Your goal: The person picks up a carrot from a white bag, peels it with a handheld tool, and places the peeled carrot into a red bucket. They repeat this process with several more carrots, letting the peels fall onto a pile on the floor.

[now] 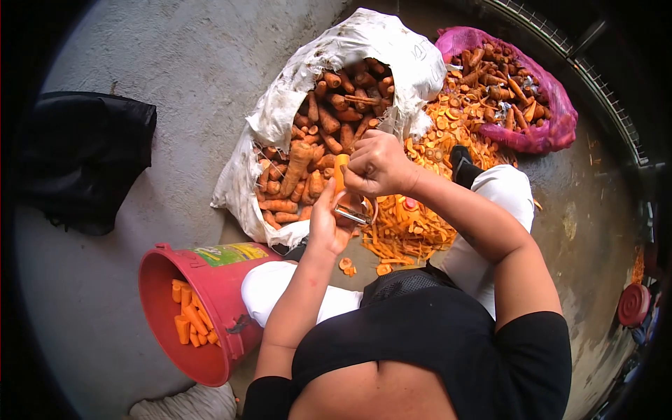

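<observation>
My left hand [330,222] is closed around the lower part of a peeled, bright orange carrot [341,173], which stands nearly upright. Across that palm lies a peeler [352,214] with a shiny metal blade; the fingers partly hide its handle. My right hand [380,165] is curled into a fist against the upper side of the carrot. What its fingers hold, if anything, is hidden. Just beyond both hands, a white woven sack [280,91] gapes open, full of unpeeled carrots [329,126]. Below the hands, peelings [409,227] are heaped on the floor.
A red bucket [238,294] with peeled carrot pieces [192,318] tilts beside my left leg. A pink sack [560,129] of carrots stands far right. Cut carrot ends [448,133] cover the floor between the sacks. Black fabric [84,154] lies left; a red lid [633,305] is right.
</observation>
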Motion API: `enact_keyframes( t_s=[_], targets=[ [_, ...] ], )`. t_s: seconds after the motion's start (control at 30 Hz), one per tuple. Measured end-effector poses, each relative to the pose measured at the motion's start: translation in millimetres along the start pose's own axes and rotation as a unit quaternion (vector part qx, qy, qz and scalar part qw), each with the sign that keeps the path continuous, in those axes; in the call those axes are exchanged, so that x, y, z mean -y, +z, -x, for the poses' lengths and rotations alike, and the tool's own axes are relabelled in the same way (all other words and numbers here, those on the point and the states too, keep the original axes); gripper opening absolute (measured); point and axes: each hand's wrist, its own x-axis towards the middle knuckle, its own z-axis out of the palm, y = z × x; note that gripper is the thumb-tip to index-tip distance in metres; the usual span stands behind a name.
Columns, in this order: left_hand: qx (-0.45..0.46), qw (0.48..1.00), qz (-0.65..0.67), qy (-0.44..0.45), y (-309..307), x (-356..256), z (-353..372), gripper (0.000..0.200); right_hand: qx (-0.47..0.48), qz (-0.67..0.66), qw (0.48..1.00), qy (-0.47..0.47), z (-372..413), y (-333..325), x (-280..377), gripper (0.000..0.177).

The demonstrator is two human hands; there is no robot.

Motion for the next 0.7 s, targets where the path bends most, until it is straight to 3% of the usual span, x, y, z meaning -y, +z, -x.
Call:
enact_keyframes(
  t_s=[0.17, 0.4, 0.47, 0.5, 0.53, 0.57, 0.67, 0.7],
  targets=[
    [0.052, 0.998, -0.024, 0.024, 9, -5, 12, 0.037, -0.011, -0.032, 0.999, 0.007, -1, 2, 0, 0.03],
    [0.038, 0.998, -0.035, 0.045, 7, -8, 7, 0.038, -0.011, -0.041, 0.999, 0.026, -2, 4, -2, 0.031],
    [0.118, 0.987, -0.112, 0.01, -1, -9, 17, 0.039, -0.132, -0.012, 0.989, 0.071, -2, 6, -26, 0.028],
    [0.157, 0.976, -0.152, -0.01, -5, -9, 23, 0.04, -0.088, 0.062, 0.987, 0.123, 1, -9, -48, 0.031],
    [0.141, 0.98, -0.138, -0.011, -3, 0, 25, 0.043, -0.06, 0.124, 0.981, 0.135, 3, -20, -68, 0.033],
    [0.153, 0.98, -0.123, -0.017, 1, 2, 30, 0.044, -0.038, 0.256, 0.96, 0.104, 2, -30, -81, 0.034],
    [0.138, 0.985, -0.106, -0.02, 3, -5, 31, 0.045, -0.123, 0.237, 0.936, 0.232, 4, -42, -82, 0.032],
    [0.123, 0.987, -0.104, -0.019, 0, -8, 30, 0.045, -0.113, 0.201, 0.933, 0.278, 1, -43, -79, 0.032]
  ],
)
